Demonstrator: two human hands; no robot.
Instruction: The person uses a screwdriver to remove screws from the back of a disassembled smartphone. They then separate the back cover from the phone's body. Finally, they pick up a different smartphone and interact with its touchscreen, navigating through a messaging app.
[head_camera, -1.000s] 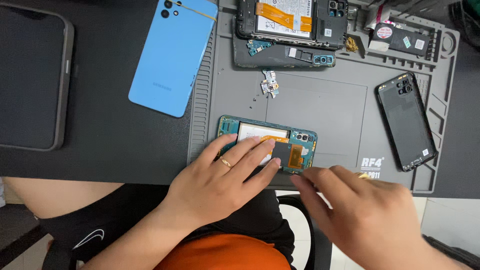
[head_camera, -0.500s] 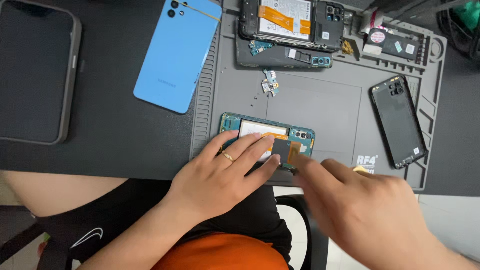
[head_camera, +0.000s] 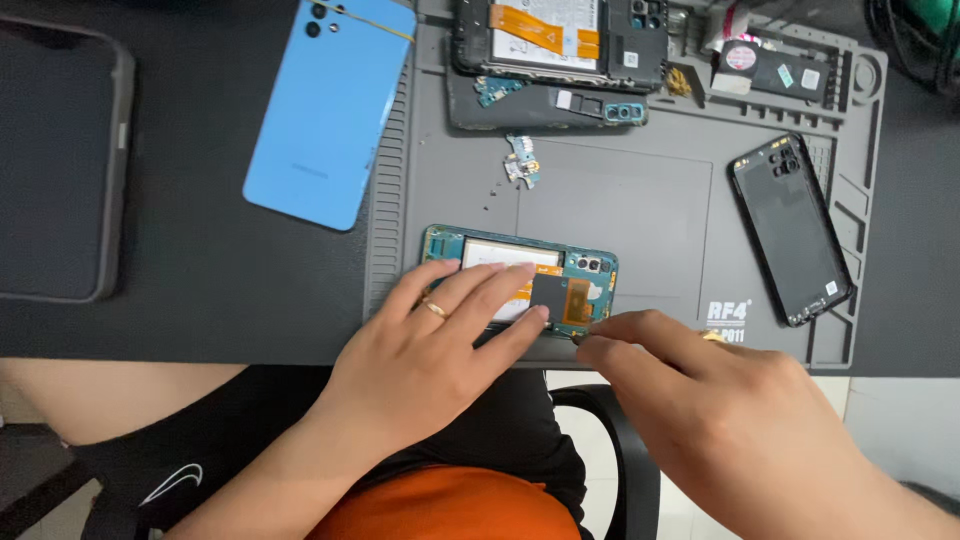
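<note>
— Opened phone (head_camera: 520, 280) sits at the repair mat's (head_camera: 640, 200) near edge; our view has slid left since a second ago, yet it hasn't moved.

— Our left hand (head_camera: 440, 350) lies flat on it, fingers spread, grasping nothing. Our right hand (head_camera: 700, 400) has crept in, fingertips pinched at its corner; what they hold, we cannot tell.

— Farther off: black back cover (head_camera: 790, 230), blue back cover (head_camera: 330, 110).

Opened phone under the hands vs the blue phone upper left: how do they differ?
The opened phone lies with its back off, showing battery and circuit board; the blue phone keeps its smooth back cover on. The opened phone sits on the grey work mat, the blue phone on the dark desk beside it. The left hand presses the opened phone; nothing touches the blue one. Both lie flat, backs upward.
</note>
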